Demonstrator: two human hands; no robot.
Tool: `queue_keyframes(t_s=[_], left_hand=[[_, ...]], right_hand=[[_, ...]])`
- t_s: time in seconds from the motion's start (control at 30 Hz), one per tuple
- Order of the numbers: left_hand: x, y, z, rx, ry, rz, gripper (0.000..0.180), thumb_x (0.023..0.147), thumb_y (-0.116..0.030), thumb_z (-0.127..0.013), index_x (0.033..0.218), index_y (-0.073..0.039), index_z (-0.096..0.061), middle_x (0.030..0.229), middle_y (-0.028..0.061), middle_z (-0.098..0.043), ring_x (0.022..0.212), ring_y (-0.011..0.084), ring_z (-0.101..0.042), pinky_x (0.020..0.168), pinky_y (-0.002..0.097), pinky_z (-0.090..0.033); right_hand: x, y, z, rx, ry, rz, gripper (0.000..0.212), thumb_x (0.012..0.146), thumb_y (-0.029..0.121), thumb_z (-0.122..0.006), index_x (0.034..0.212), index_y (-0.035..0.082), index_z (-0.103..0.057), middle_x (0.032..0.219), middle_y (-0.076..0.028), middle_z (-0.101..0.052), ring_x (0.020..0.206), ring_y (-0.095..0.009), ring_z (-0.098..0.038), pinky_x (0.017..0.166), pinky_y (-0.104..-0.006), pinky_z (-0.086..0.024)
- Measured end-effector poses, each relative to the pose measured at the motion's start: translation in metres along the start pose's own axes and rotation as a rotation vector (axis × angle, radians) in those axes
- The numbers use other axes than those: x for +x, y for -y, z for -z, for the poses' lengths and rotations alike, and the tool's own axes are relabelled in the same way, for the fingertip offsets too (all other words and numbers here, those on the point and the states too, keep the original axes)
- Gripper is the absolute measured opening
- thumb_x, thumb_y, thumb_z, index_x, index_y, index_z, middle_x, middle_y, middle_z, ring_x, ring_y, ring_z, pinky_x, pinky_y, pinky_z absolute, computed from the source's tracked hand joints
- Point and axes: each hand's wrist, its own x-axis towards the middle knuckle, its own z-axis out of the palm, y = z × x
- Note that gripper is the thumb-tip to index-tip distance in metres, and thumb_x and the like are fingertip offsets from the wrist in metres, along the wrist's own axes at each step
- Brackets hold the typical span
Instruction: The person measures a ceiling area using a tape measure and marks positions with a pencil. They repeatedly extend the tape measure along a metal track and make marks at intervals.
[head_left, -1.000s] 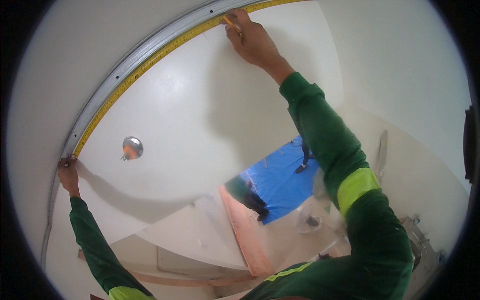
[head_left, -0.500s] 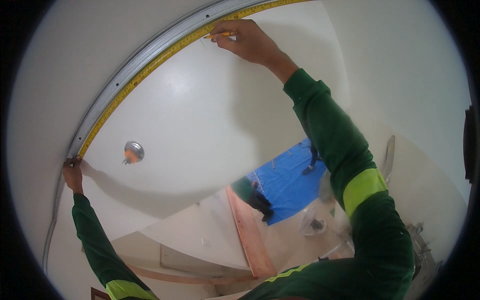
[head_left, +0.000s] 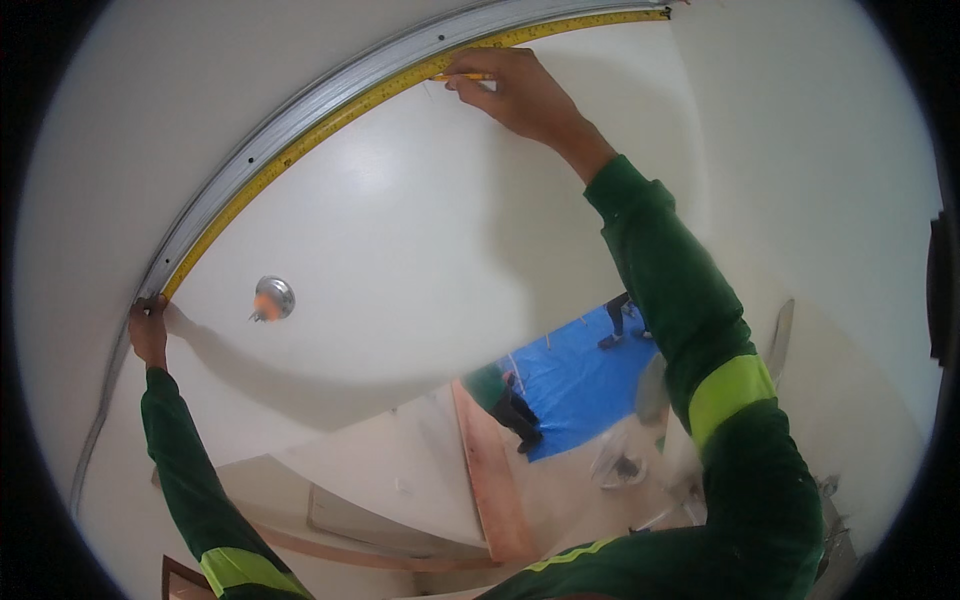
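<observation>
A yellow tape measure (head_left: 330,131) runs along the lower edge of a grey metal channel (head_left: 262,147) high on the white wall. Its far end shows at the upper right. At the channel's left part, my left hand (head_left: 148,332) is closed on the tape's other end; whether the tape case lies inside the hand is hidden. My right hand (head_left: 527,95) pinches an orange-yellow pencil (head_left: 470,77) just under the tape. The pencil tip is at the wall, beside a short thin mark.
A round metal fitting with an orange centre (head_left: 273,298) sits on the wall. Below are a blue sheet (head_left: 575,375), a long wooden plank (head_left: 485,465) and a clear plastic bag (head_left: 615,465). A person in green (head_left: 508,405) and another person's legs (head_left: 618,320) are at the sheet.
The view has shifted slightly, bringing the tape's right end into sight. Both hands keep their grips, and the pencil remains beside the same mark. The person's legs at the sheet have moved a little.
</observation>
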Motion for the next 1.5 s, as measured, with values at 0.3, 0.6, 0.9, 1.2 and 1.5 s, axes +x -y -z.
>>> queue_keyframes(t_s=[0.3,0.6,0.9,1.2,1.5], left_hand=[[0.013,0.029,-0.009,-0.033,0.083,0.002,0.04,0.096,-0.044,-0.073,0.116,-0.009,-0.074,0.12,0.0167,-0.075,0.113,0.0389,-0.07,0.098,0.0494,-0.052],[0.007,0.014,-0.016,-0.071,0.092,-0.023,0.037,0.1,-0.043,-0.069,0.113,-0.009,-0.076,0.12,0.0158,-0.075,0.114,0.0362,-0.07,0.098,0.0472,-0.051],[0.008,0.02,-0.016,-0.008,0.043,0.018,0.035,0.094,-0.046,-0.074,0.111,-0.015,-0.077,0.119,0.0172,-0.075,0.114,0.04,-0.07,0.094,0.0518,-0.053],[0.002,0.0,0.003,-0.007,0.062,0.088,0.04,0.094,-0.048,-0.075,0.114,-0.013,-0.076,0.121,0.0162,-0.075,0.114,0.0401,-0.071,0.095,0.0523,-0.055],[0.0,-0.009,0.013,0.028,0.081,0.084,0.04,0.093,-0.048,-0.076,0.112,-0.012,-0.077,0.12,0.0159,-0.076,0.114,0.0402,-0.07,0.095,0.0521,-0.054]], right_hand=[[0.001,-0.008,-0.007,0.109,-0.055,0.08,0.022,0.097,0.023,-0.075,0.106,0.003,-0.079,0.096,-0.015,-0.08,0.081,-0.025,-0.075,0.079,-0.0359,-0.062],[0.005,-0.006,0.001,0.184,0.017,-0.109,0.019,0.095,0.018,-0.076,0.107,0.003,-0.079,0.103,-0.011,-0.08,0.092,-0.022,-0.073,0.089,-0.0328,-0.058],[0.022,-0.007,0.007,0.3,0.096,-0.164,0.011,0.089,0.015,-0.08,0.097,0.008,-0.081,0.098,-0.004,-0.079,0.099,-0.016,-0.07,0.098,-0.0319,-0.054],[0.019,-0.002,0.002,0.266,0.092,-0.177,0.007,0.091,0.013,-0.077,0.092,0.007,-0.075,0.097,-0.008,-0.078,0.095,-0.02,-0.072,0.094,-0.0341,-0.058],[0.019,-0.005,-0.005,0.209,0.06,-0.09,0.011,0.092,0.015,-0.076,0.09,0.005,-0.072,0.095,-0.011,-0.077,0.096,-0.024,-0.074,0.093,-0.0346,-0.058]])
